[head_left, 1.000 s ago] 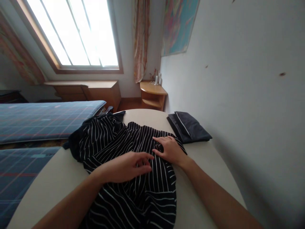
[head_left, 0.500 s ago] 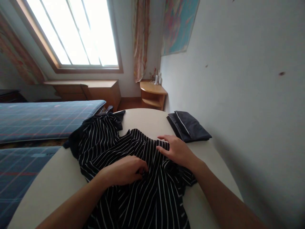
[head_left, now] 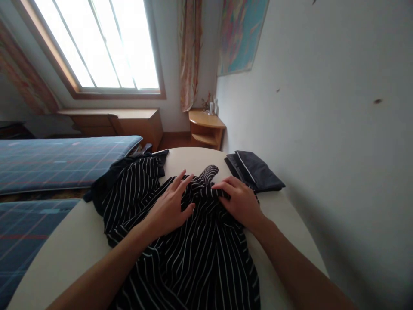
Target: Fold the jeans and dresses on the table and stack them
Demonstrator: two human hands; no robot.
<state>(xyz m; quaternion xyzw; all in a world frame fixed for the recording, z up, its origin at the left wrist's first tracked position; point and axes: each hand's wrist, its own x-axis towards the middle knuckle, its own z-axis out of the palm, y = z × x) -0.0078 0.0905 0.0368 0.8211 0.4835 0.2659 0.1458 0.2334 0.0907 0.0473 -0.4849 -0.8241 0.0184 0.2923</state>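
A black garment with white stripes lies crumpled over the round white table, its near part running off the bottom of the view. My left hand rests over its upper left part with the fingers spread apart. At the garment's upper edge, my right hand pinches a fold of the striped cloth between thumb and fingers. A loop of the striped cloth stands up between the two hands. What kind of garment it is cannot be made out for certain.
Folded dark cloth lies on the table's right side near the white wall. More dark clothing is heaped at the left edge. Beyond are a plaid mattress, a desk and a corner shelf.
My left hand has moved up the garment and spread its fingers. My right hand has closed on the cloth, and the upper edge has bunched up into a raised loop.
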